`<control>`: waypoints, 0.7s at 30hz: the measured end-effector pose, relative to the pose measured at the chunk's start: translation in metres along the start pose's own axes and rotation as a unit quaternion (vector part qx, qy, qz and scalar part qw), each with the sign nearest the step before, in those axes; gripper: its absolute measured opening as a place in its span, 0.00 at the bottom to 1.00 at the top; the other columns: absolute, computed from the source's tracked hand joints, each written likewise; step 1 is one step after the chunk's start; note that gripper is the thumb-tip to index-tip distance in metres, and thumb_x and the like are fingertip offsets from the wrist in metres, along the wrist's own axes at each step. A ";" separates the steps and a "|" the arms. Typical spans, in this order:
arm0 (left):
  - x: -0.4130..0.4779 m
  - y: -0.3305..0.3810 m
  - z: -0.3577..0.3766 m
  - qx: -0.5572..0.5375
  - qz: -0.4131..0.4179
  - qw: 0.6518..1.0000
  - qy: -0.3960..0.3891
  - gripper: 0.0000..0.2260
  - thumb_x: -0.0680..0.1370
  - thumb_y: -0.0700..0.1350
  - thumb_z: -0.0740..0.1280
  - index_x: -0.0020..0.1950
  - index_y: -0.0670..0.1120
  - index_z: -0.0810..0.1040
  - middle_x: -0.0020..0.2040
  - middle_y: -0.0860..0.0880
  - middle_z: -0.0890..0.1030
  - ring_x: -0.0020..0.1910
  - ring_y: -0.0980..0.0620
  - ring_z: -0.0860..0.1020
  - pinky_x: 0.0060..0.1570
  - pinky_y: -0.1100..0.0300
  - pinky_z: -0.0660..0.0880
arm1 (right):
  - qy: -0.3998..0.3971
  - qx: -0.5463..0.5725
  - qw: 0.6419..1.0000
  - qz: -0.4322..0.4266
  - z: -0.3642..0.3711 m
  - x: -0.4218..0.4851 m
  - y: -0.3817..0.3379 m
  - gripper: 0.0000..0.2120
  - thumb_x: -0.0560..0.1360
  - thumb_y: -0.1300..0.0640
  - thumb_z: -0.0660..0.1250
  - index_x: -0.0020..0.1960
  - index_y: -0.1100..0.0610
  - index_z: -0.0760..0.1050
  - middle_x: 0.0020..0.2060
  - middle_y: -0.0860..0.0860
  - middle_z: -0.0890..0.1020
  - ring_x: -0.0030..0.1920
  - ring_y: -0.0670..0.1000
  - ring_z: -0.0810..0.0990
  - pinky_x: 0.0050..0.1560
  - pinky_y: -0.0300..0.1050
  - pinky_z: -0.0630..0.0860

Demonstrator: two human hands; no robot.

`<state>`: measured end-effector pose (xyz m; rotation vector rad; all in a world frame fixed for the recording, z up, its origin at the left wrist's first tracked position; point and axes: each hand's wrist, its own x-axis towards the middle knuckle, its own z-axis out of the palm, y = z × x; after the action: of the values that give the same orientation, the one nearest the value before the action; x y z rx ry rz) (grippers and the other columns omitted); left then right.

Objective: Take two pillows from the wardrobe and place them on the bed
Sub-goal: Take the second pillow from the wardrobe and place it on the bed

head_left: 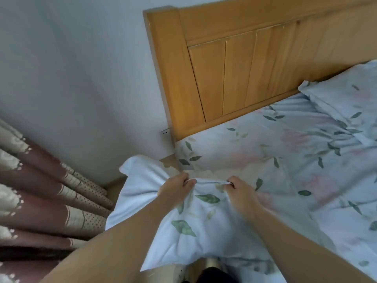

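Where the bed's near left edge runs out, a pale blue pillow printed with green leaves is held up, its left side overhanging the gap beside the bed.
- Left hand: clenched on the pillow's top seam.
- Right hand: clenched on the same seam, with a short taut stretch of edge between the two.
- Bed with floral sheet: open sheet ahead, up to the honey-coloured slatted wooden headboard.
- Second matching pillow: far right, close under the headboard, well apart.
- Brown-and-cream patterned curtain: left, near the held pillow's outer edge.
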<state>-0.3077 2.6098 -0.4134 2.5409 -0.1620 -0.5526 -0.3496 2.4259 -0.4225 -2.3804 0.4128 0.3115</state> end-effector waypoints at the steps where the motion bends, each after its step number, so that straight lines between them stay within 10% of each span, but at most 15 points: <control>1: 0.014 0.004 -0.003 0.003 0.009 1.000 -0.003 0.17 0.80 0.53 0.56 0.32 0.51 0.60 0.31 0.52 0.68 0.39 0.48 0.71 0.38 0.57 0.64 | -0.006 0.002 1.000 0.007 -0.004 0.011 -0.001 0.06 0.77 0.58 0.56 0.43 0.56 0.68 0.38 0.54 0.75 0.47 0.59 0.78 0.50 0.51 0.72; 21: 0.291 0.165 0.007 -0.136 0.008 0.991 -0.013 0.16 0.78 0.53 0.60 0.34 0.46 0.66 0.32 0.49 0.70 0.35 0.49 0.71 0.38 0.55 0.65 | 0.059 0.009 0.998 0.031 -0.150 0.283 0.059 0.06 0.78 0.59 0.56 0.43 0.57 0.70 0.40 0.54 0.76 0.49 0.60 0.77 0.56 0.54 0.69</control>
<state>-0.0464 2.4014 -0.4352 2.2668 -0.1074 -0.5619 -0.0947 2.2241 -0.4416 -2.3791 0.5422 0.1954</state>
